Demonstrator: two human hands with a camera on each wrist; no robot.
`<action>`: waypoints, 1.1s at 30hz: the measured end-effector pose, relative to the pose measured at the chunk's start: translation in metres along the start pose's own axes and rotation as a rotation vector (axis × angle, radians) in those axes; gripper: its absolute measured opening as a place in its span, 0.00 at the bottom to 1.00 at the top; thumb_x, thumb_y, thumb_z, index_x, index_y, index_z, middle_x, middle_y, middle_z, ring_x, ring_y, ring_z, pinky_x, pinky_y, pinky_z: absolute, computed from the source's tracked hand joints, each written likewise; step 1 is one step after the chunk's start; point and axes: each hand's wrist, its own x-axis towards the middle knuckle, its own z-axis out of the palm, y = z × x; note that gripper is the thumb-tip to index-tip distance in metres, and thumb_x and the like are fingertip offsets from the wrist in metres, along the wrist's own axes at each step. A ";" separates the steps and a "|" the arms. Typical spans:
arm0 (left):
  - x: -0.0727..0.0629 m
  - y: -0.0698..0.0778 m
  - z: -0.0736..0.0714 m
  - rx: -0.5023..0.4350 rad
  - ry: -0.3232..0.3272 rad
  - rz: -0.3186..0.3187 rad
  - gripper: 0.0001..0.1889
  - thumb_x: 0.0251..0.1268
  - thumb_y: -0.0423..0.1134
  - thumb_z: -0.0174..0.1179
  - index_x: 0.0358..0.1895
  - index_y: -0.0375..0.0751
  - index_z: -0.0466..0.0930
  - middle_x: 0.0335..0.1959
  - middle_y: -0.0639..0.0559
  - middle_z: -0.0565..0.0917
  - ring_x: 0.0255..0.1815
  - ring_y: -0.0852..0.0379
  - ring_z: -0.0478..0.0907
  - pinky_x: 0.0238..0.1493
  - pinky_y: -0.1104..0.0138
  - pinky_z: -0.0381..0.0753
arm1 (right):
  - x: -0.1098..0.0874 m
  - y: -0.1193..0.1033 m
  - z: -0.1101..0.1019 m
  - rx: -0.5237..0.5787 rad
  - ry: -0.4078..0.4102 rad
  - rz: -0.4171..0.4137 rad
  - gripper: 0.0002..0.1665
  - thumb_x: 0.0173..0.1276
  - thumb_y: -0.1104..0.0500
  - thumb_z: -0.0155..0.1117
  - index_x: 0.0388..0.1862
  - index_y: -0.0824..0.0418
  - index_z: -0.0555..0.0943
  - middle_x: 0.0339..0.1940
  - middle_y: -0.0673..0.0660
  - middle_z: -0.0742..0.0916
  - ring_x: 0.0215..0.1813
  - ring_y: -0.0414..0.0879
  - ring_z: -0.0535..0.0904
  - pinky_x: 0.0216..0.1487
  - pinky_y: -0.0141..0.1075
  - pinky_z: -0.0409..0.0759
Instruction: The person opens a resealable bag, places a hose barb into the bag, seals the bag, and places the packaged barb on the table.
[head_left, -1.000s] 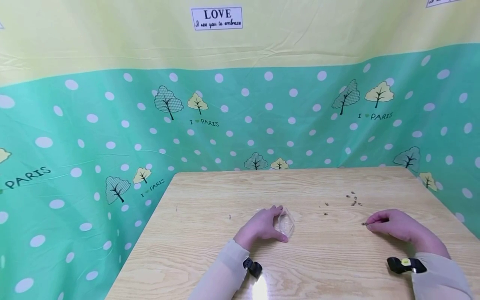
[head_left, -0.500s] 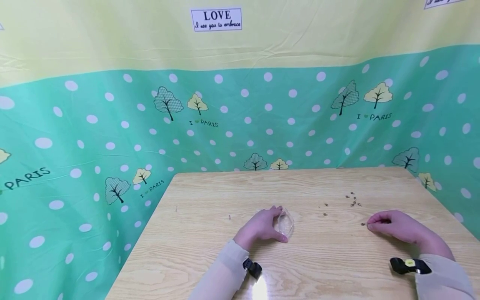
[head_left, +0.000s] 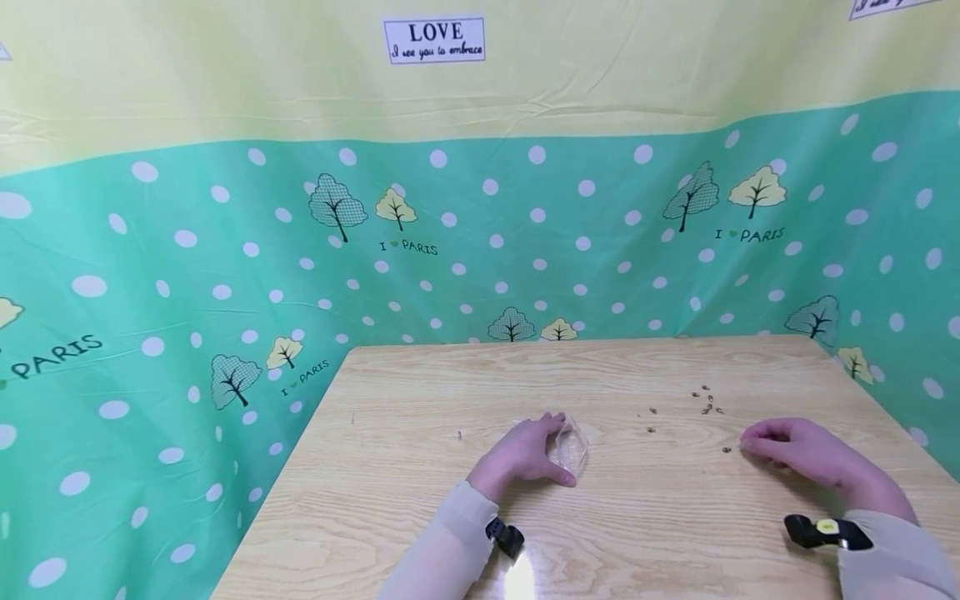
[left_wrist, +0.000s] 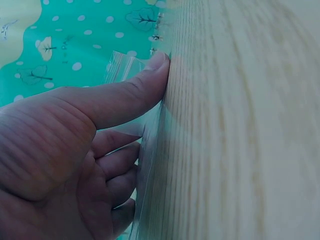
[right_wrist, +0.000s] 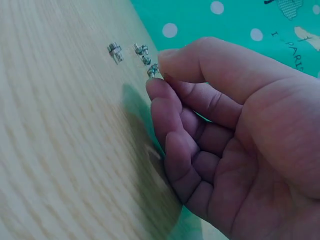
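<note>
Holding a small clear bag upright on the table with the left hand, about midway between the left and right edges and somewhat nearer the front edge. Gripping it with thumb on one side and curled fingers on the other, as the left wrist view confirms, with the thumb tip pressing the plastic down against the wood. Looks empty as far as the head view allows, though too small and glassy to be sure.

Resting the right hand toward the right edge, fingers curled, thumb tip close against the forefinger. Shows, in the right wrist view, one small metallic piece right at those two fingertips; cannot tell whether pinched between them or lying on the wood just behind.

Leaves the other small pieces loose on the table: one just beside the right hand's fingertips, a pair between the two hands, and a little cluster further toward the far right corner.

Judging from that spread: early in the work, with at most one piece picked up and nearly everything yet to be gathered.
</note>
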 end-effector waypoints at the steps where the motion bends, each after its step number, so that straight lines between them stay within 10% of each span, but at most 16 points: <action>1: 0.000 0.000 0.000 -0.002 0.000 0.001 0.56 0.48 0.50 0.87 0.83 0.45 0.67 0.83 0.45 0.66 0.81 0.39 0.65 0.81 0.49 0.64 | 0.000 -0.002 0.000 -0.001 0.007 -0.001 0.26 0.82 0.48 0.64 0.59 0.70 0.84 0.46 0.55 0.88 0.41 0.44 0.79 0.38 0.34 0.82; 33: -0.002 -0.001 0.000 0.025 0.005 0.000 0.58 0.48 0.54 0.86 0.83 0.46 0.66 0.83 0.45 0.66 0.81 0.38 0.66 0.81 0.50 0.66 | 0.034 -0.120 0.098 0.136 -0.009 -0.250 0.11 0.74 0.55 0.73 0.47 0.60 0.89 0.38 0.50 0.87 0.41 0.45 0.81 0.40 0.33 0.83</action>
